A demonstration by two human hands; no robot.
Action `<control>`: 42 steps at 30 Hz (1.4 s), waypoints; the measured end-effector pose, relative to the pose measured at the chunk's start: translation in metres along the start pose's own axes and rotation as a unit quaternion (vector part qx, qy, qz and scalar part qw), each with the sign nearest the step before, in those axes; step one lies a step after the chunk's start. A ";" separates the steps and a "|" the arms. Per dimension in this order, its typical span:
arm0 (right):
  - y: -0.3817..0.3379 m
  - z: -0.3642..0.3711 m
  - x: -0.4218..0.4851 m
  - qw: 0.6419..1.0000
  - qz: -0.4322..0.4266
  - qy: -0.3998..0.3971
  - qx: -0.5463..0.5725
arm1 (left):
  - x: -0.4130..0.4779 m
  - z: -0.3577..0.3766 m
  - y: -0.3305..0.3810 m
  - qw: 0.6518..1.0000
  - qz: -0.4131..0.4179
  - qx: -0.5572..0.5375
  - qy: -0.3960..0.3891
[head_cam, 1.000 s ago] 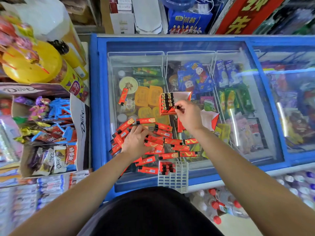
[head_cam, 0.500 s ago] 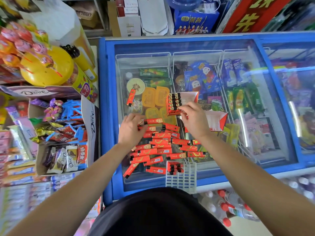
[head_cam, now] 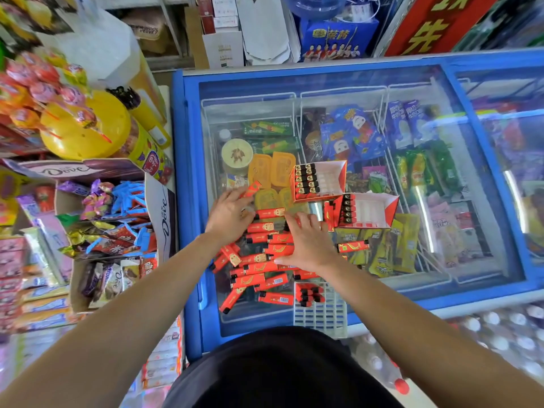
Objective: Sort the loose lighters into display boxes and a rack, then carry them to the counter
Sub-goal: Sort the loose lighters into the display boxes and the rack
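Observation:
Several loose red lighters (head_cam: 259, 260) lie in a heap on the freezer's glass lid (head_cam: 368, 83). My left hand (head_cam: 228, 214) reaches to the heap's far left, and its straight fingertips touch a single red lighter (head_cam: 252, 188). My right hand (head_cam: 306, 241) lies flat on the heap, fingers spread and pointing left. Two red display boxes stand beyond the heap: the far box (head_cam: 329, 178) and the near box (head_cam: 371, 210), each with a block of black-topped lighters at its left end. A white rack (head_cam: 321, 315) at the lid's near edge holds a few lighters.
One more lighter (head_cam: 352, 246) lies alone right of my right hand. A Dove carton of sweets (head_cam: 159, 207) and a yellow lollipop tub (head_cam: 85, 134) stand close on the left. Water bottles (head_cam: 485, 334) lie below the freezer at the right.
My right hand left the far display box and came down flat onto the heap. My left hand moved up and left to the single lighter, which has slid closer to the heap.

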State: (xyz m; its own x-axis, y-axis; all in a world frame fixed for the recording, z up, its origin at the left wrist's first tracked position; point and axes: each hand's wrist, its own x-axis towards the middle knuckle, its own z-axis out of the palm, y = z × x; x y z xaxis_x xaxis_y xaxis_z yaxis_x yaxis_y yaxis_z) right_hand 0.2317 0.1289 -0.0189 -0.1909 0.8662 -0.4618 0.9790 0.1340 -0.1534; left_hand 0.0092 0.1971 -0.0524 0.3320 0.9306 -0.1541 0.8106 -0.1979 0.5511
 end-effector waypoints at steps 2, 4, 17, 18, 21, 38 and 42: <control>-0.006 0.003 0.005 1.000 0.009 0.008 -0.028 | -0.012 0.007 0.001 0.999 0.021 -0.032 0.008; -0.010 0.004 0.011 0.999 0.013 0.018 -0.036 | -0.022 0.011 0.002 0.998 0.014 -0.060 0.008; 0.020 -0.010 0.024 0.995 -0.028 -0.030 0.089 | -0.042 0.014 0.021 0.999 -0.025 -0.017 -0.018; 0.022 -0.010 0.024 0.994 -0.022 -0.028 0.107 | -0.042 0.014 0.022 0.999 -0.040 -0.026 -0.019; 0.027 -0.011 0.020 0.986 0.005 -0.014 0.169 | -0.042 0.014 0.024 0.994 -0.084 -0.068 -0.012; 0.024 -0.027 -0.051 0.568 0.147 -0.065 0.807 | -0.037 0.005 0.045 0.992 -0.097 -0.082 -0.021; 0.026 -0.023 -0.060 0.609 0.110 -0.045 0.784 | -0.033 0.002 0.068 0.992 -0.069 -0.109 0.015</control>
State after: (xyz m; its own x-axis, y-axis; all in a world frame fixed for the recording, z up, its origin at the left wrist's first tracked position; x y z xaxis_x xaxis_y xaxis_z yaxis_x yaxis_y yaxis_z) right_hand 0.2700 0.0919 0.0253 -0.1394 0.7413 -0.6565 -0.2775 -0.6657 -0.6927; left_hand 0.0543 0.1520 -0.0114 0.2090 0.9533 -0.2182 0.7221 0.0000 0.6918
